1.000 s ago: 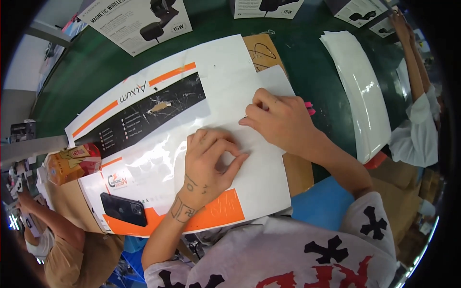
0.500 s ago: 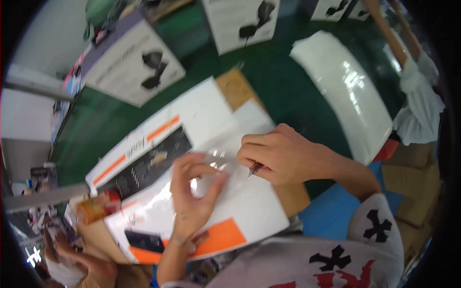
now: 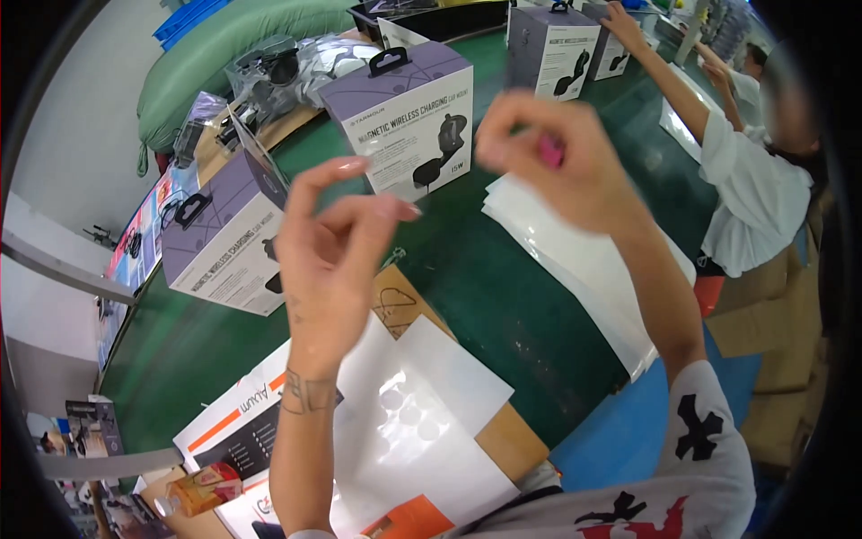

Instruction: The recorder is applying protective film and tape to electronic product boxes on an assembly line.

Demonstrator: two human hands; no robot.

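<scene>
My left hand [image 3: 328,247] is raised in front of a purple-and-white carton [image 3: 413,117], its index finger and thumb curved and apart. Whether something thin and clear clings to those fingertips I cannot make out. Opposite it, my right hand [image 3: 566,166] is smeared by motion with its fingers curled. A small pink end [image 3: 550,151] shows in its grip, and the rest of that tool is hidden. Below both hands lies a glossy sheet [image 3: 422,449] with several clear round stickers, on top of printed white paper.
Another purple-and-white carton [image 3: 229,234] stands at the left, and more cartons [image 3: 552,54] stand at the back. White plastic sleeves [image 3: 584,278] are stacked on the green table [image 3: 485,332]. A drink bottle [image 3: 202,490] lies near left. At the right sits a co-worker [image 3: 750,180].
Both my hands have risen from the sheet toward the cartons. The view has tilted up, showing more of the table's far side. My right hand's pointed tool tip no longer shows.
</scene>
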